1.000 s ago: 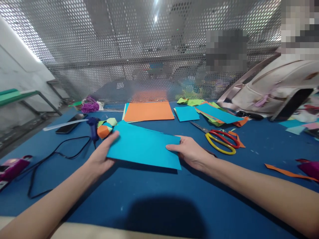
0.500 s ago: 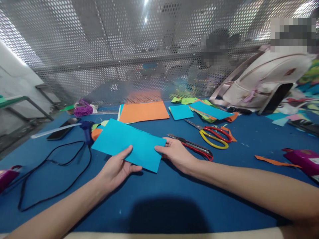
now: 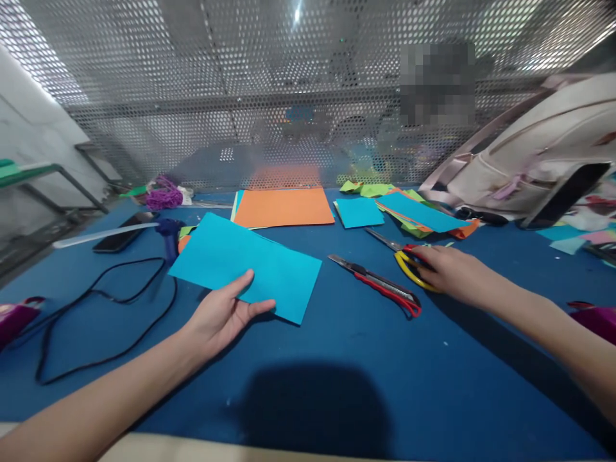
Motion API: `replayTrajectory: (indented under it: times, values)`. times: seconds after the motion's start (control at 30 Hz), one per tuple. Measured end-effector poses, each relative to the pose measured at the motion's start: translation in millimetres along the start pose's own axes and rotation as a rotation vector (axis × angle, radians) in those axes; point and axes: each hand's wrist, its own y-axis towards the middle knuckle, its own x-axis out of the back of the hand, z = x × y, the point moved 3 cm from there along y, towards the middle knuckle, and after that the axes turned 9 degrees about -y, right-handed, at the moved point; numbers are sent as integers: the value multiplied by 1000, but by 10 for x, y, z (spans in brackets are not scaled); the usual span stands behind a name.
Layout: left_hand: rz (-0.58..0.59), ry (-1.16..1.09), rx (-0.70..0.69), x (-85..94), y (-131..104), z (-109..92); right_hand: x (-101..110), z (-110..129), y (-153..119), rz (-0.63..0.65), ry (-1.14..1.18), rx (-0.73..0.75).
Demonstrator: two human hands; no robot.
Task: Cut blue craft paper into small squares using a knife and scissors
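Observation:
My left hand [image 3: 226,314] holds a folded sheet of bright blue paper [image 3: 250,263] by its near edge, thumb on top and other fingers partly hidden beneath. The paper is tilted above the table. On the right, my right hand [image 3: 452,273] has its fingers round the handles of a pair of scissors [image 3: 407,264], one handle red and one yellow. Their blades point away to the left, and the fingertips are partly hidden. Between the paper and the scissors lies a red and black utility knife [image 3: 380,282] with its blade out.
An orange paper stack [image 3: 286,206], small blue sheets [image 3: 360,212] and paper scraps [image 3: 423,212] lie along the perforated metal screen [image 3: 240,128]. At left are a glue gun [image 3: 168,237] with its cord, a phone [image 3: 122,234] and purple string [image 3: 163,194]. A pale backpack [image 3: 539,141] stands right.
My right hand has let go of the blue paper and moved right to the scissors' handles. My left hand still holds the paper. The view has shifted slightly.

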Motion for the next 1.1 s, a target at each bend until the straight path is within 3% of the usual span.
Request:
replayTrajectory:
  times: [0.2, 0.33, 0.43, 0.6, 0.8, 1.1]
  values:
    - [-31, -14, 53, -14, -30, 38, 50, 44, 61, 100, -49, -76]
    - [-40, -3, 101, -32, -61, 51, 206, 280, -53, 91, 201, -119]
    - [-75, 26, 148, -43, -112, 60, 335, 663, -178, 67, 407, -2]
    - [-89, 30, 144, -36, -188, 60, 463, 1144, -340, -66, 389, 243]
    - [-21, 80, 116, 23, -229, 64, 421, 1168, -401, -146, 266, 239]
    - [-1, 97, 100, 53, -262, 70, 481, 1221, -399, -226, 357, 336]
